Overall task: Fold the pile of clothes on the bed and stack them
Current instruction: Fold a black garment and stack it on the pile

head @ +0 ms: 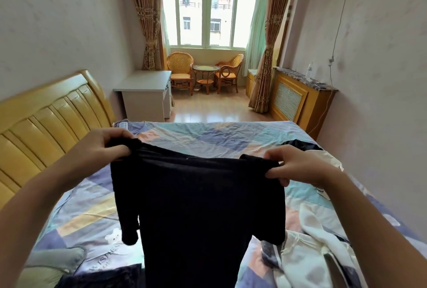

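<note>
A black short-sleeved top [198, 206] hangs in the air above the bed [208, 137], stretched out by its shoulders between the two hands. The left hand [108, 144] has its fingers and thumb curled tight round a bunched-up left shoulder of the top, and the right hand [291, 165] pinches the right shoulder between thumb and curled fingers. The neckline sags in a shallow curve between them, both sleeves droop down at the sides, and the body of the garment drops straight towards the lower edge of the view, hiding much of the bed beneath. The bed wears a patchwork-printed sheet [92, 213] in blue, peach, teal and yellow; near its lower left part a small white bear is printed above lettering that reads "WISHES", with a smaller line under it too small to make out. To the right of the hanging top lies a crumpled pile of white and cream clothes [312, 253] with a dark striped piece among them, and a dark navy garment [300, 145] rests further off by the far right edge of the bed. A dark cloth [104, 276] lies at the lower left, just beside the top's hem
</note>
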